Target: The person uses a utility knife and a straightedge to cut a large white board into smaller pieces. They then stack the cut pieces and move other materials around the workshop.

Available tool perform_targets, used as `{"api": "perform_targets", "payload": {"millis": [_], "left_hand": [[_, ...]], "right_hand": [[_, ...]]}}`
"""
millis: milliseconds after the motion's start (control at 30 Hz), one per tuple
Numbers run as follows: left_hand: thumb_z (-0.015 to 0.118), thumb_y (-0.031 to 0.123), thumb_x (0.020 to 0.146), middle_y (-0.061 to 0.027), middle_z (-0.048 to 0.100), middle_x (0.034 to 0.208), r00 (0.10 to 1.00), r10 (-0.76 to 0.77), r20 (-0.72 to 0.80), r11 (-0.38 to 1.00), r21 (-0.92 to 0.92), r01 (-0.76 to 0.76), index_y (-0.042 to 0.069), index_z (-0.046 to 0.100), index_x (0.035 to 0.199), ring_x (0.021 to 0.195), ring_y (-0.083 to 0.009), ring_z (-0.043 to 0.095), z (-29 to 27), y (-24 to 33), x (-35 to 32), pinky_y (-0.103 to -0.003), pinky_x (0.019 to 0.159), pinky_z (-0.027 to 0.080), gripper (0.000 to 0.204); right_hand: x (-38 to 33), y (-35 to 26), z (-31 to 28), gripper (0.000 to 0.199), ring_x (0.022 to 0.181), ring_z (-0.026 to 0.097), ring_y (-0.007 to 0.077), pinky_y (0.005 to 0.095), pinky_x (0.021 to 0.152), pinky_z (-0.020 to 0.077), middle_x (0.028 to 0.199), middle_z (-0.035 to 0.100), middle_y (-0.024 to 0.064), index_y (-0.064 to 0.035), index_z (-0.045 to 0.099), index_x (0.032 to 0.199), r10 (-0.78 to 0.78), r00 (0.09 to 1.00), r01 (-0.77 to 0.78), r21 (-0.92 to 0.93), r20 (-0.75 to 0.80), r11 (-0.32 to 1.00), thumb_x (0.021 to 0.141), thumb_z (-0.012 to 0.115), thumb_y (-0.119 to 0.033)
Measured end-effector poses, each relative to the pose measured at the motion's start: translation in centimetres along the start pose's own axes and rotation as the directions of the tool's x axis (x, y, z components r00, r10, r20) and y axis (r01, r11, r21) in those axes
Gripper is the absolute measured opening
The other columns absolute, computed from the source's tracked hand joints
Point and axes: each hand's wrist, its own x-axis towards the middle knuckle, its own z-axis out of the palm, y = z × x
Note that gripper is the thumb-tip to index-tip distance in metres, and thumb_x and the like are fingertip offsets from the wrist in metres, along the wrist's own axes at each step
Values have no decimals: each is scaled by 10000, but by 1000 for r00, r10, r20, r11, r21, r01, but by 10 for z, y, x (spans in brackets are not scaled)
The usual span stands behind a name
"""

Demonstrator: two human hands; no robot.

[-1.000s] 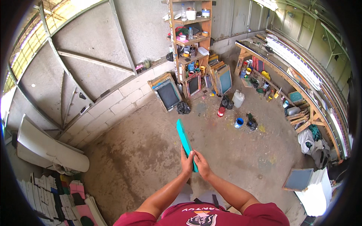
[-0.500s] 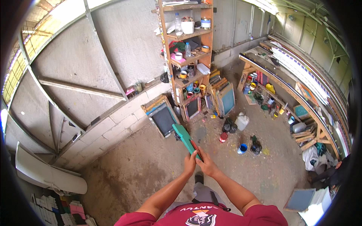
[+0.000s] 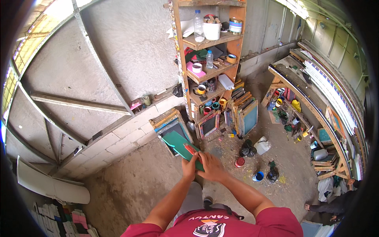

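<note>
A flat green piece (image 3: 177, 145), long and thin like a board or a stack of sheets, is held out in front of me. It slants up and to the left. My left hand (image 3: 190, 166) is closed round its near edge, thumb on top. My right hand (image 3: 211, 166) is closed on its near right end. Across the top of the green piece lies a narrow red object (image 3: 192, 150), partly under my fingers; its kind is hard to make out. Behind the green piece a framed dark screen (image 3: 185, 135) leans at the wall, partly covered by it.
Ahead stands a wooden shelf (image 3: 241, 51) with bottles and cans. More frames (image 3: 249, 118) lean beside it. On the floor are a red can (image 3: 239, 162), a blue can (image 3: 258, 176), a black bag (image 3: 248, 149) and a white jug (image 3: 262, 145). A long workbench (image 3: 312, 93) curves along the right; a person (image 3: 331, 207) is at the lower right.
The shelf appears larger and closer. The green piece has turned to show more of its broad face, and both hands have shifted slightly left with it. A foot has moved.
</note>
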Motion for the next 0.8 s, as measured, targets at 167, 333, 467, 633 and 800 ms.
{"api": "perform_targets", "payload": {"millis": [167,333,467,633,800], "left_hand": [[786,170,941,-57,729,1045,997,74,-21,981,180,-69,8,678,1192,918,-154,686,10,26,107,-316,819,540,317],[813,179,920,-67,739,1030,997,74,-8,986,151,-72,-16,682,1170,895,-155,695,36,49,196,-325,808,552,343],[844,208,895,-81,758,988,996,83,-23,977,198,-77,-41,707,1110,836,-147,693,50,72,253,-319,768,560,356],[849,213,885,-89,769,984,998,50,26,971,231,-54,-43,713,1092,837,-149,712,80,76,306,-325,773,572,356],[845,240,891,-105,782,988,998,-11,55,961,276,-5,-46,698,1134,860,-155,735,118,72,352,-331,792,583,404]], "right_hand": [[95,39,-10,983,1323,551,461,502,1088,474,1470,500,273,24,324,1592,-9,992,-14,186,127,983,889,797,-474],[190,120,-18,702,1320,596,391,472,1065,496,1390,601,270,-15,505,1521,62,988,-115,415,140,903,982,736,-401],[292,139,-71,529,1065,720,375,468,917,565,1176,735,185,-79,590,1449,317,945,-326,164,77,931,1000,714,-329],[426,241,-62,586,1003,715,397,515,828,573,1102,732,178,-159,523,1512,275,933,-302,-87,-233,949,975,718,-290],[539,305,-65,588,990,727,418,548,807,584,1094,734,189,-183,507,1517,351,922,-379,-197,-165,904,975,704,-294]]}}
